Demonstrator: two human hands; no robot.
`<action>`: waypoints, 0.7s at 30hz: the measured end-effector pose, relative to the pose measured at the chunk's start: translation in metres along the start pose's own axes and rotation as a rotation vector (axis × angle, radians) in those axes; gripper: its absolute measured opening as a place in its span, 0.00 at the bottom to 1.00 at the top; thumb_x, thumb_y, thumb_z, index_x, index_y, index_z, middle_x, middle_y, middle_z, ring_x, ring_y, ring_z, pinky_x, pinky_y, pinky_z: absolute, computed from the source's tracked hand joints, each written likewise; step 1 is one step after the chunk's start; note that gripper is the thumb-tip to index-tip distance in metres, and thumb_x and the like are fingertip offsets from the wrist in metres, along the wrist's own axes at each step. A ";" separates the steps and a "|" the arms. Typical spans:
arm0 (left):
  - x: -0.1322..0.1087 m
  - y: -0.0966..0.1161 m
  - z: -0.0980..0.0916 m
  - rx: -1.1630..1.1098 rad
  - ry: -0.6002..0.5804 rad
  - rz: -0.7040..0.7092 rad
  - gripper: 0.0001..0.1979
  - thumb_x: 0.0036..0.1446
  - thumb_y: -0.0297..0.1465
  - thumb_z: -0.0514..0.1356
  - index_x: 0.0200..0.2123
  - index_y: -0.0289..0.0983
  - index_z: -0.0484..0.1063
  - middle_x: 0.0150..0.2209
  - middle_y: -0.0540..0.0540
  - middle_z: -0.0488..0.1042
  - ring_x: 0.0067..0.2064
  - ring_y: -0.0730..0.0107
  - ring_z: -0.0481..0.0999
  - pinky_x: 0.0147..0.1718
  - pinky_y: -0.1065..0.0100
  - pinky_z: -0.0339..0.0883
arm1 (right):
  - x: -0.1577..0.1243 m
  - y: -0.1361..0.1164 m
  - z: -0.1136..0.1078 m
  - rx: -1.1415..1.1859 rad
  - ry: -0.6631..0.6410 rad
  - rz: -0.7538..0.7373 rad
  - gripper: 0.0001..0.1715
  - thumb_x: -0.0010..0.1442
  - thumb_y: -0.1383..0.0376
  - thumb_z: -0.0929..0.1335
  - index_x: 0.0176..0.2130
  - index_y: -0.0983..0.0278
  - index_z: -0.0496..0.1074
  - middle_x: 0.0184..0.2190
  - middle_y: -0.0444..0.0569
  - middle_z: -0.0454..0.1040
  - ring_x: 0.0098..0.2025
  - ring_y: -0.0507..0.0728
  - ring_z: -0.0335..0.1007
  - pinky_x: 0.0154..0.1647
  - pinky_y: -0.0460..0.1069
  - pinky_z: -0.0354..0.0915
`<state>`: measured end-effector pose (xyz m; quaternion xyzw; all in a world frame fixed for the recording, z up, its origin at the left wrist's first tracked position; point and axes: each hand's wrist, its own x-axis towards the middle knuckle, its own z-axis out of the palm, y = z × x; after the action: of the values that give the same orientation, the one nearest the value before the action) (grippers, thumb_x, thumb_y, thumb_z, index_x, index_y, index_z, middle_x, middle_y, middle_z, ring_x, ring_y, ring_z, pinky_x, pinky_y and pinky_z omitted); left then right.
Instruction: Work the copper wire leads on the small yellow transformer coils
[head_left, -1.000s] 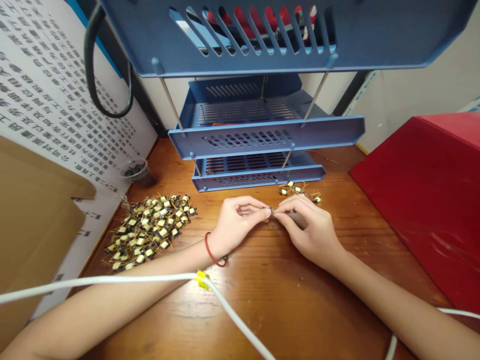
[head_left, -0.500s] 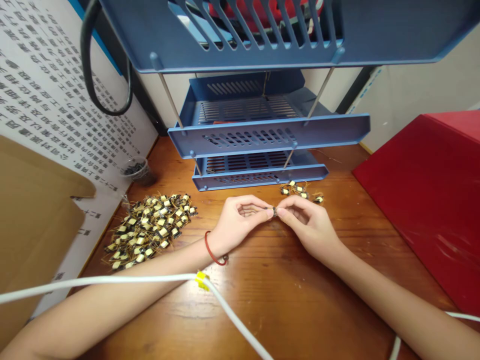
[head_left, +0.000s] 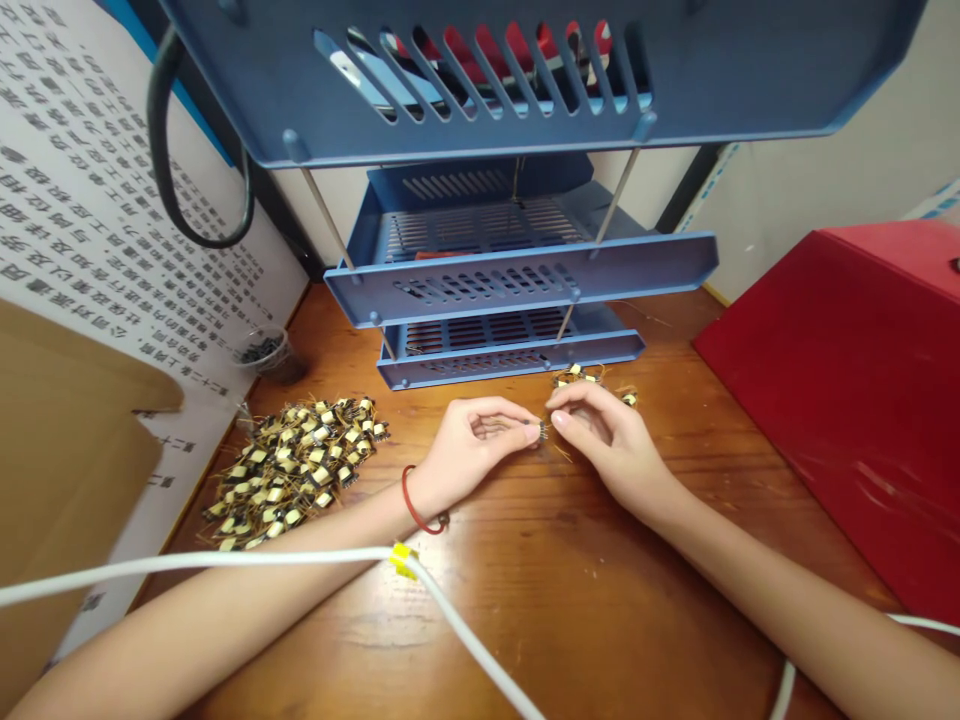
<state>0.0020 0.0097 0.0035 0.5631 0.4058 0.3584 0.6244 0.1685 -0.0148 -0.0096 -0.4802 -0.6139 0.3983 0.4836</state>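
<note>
My left hand [head_left: 471, 448] and my right hand [head_left: 606, 438] meet over the wooden desk [head_left: 570, 590], fingertips pinched together on one small dark coil part [head_left: 542, 431] with thin copper leads. A red cord circles my left wrist. To the left lies a big heap of the same small yellow-and-black coil parts [head_left: 294, 468]. A few more of them [head_left: 586, 379] sit just beyond my right hand, near the bottom blue tray.
A blue stacked letter tray [head_left: 517, 272] stands at the back of the desk. A red box [head_left: 847, 400] fills the right side. Brown cardboard [head_left: 67, 470] and a printed sheet lean at the left, beside a small clear cup [head_left: 264, 350]. A white cable [head_left: 300, 562] crosses my left forearm.
Both hands stay pinched on the small part; my right fingers have shifted slightly on it. The view has drifted a little to the right and down.
</note>
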 end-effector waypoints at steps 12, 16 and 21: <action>0.000 0.003 0.001 0.025 0.019 0.015 0.07 0.45 0.29 0.65 0.29 0.30 0.75 0.27 0.46 0.77 0.29 0.74 0.74 0.32 0.74 0.68 | 0.003 0.002 -0.002 -0.019 -0.126 0.064 0.12 0.57 0.57 0.64 0.28 0.63 0.65 0.27 0.45 0.65 0.30 0.52 0.61 0.32 0.48 0.59; 0.000 0.001 0.001 -0.005 0.004 0.037 0.08 0.45 0.30 0.65 0.29 0.31 0.75 0.28 0.46 0.77 0.29 0.74 0.74 0.33 0.73 0.68 | 0.002 0.002 -0.001 0.008 -0.125 0.081 0.11 0.56 0.58 0.65 0.29 0.64 0.65 0.27 0.45 0.65 0.29 0.52 0.60 0.32 0.48 0.59; 0.000 -0.001 0.000 -0.020 -0.013 0.042 0.09 0.45 0.30 0.65 0.30 0.31 0.75 0.28 0.46 0.77 0.30 0.73 0.75 0.34 0.72 0.68 | 0.003 0.004 -0.001 0.017 -0.127 0.073 0.11 0.56 0.58 0.65 0.29 0.63 0.66 0.28 0.46 0.66 0.30 0.53 0.61 0.32 0.48 0.60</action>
<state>0.0022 0.0100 0.0029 0.5676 0.3860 0.3719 0.6249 0.1703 -0.0115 -0.0124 -0.4720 -0.6218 0.4506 0.4331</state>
